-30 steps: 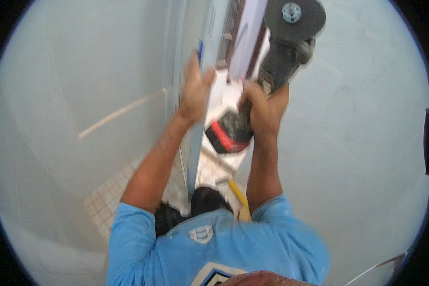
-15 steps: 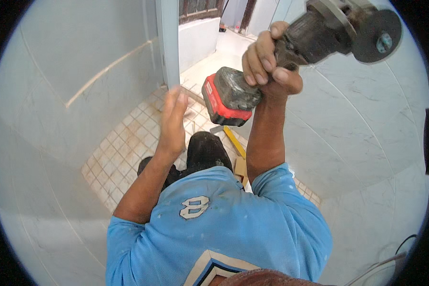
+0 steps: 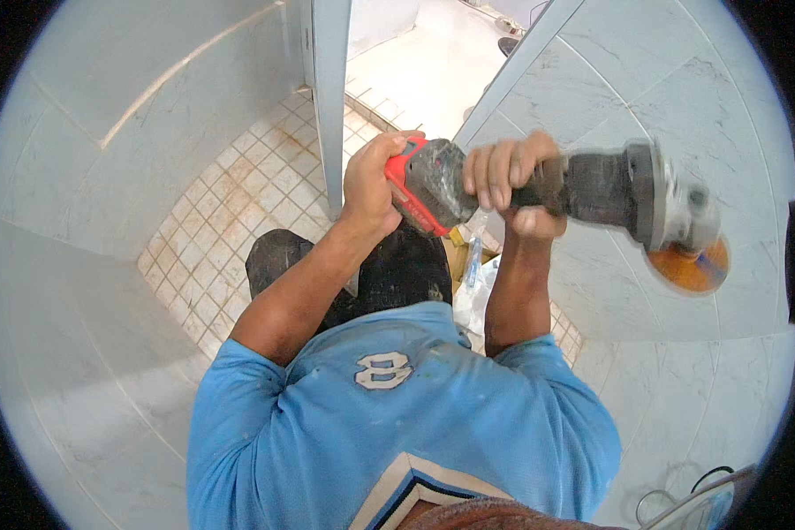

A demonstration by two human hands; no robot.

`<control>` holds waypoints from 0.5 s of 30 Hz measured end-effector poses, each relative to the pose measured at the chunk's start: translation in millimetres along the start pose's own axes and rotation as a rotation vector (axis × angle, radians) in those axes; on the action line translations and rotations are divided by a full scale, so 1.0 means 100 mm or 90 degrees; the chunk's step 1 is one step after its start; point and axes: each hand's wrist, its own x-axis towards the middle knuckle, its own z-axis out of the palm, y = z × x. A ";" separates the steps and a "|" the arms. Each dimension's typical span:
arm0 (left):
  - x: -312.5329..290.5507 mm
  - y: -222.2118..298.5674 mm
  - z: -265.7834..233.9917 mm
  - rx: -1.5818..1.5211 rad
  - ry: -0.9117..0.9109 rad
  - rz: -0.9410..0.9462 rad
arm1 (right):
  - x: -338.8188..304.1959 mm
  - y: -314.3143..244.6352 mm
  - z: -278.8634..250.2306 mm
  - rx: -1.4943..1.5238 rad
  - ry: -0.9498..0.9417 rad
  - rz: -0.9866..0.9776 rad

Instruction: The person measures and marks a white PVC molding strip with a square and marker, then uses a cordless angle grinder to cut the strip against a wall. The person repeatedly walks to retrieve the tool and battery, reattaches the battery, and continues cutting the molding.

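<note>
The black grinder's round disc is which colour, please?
The round disc shows mostly orange, best seen in the head view.

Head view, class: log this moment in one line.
left hand: against red-edged battery pack | right hand: around angle grinder | disc: orange, toward picture's right

Scuffed matt black plastic along the grinder, red plastic on its battery pack, greyish metal at its head! Six o'clock, soft cloth shirt; ten, dull, stained floor tiles; two, smooth, satiny wall tiles.

black grinder, orange disc, red-trimmed battery
</note>
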 end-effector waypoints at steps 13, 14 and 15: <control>0.49 -0.32 -0.60 0.069 0.031 -0.383 | -0.37 0.41 -0.04 0.002 0.223 0.125; 0.42 -0.24 -0.43 0.099 0.091 -0.392 | -0.42 0.45 -0.07 0.014 0.238 0.136; 0.49 -0.34 -0.55 0.080 0.078 -0.398 | -0.45 0.48 -0.10 0.028 0.253 0.146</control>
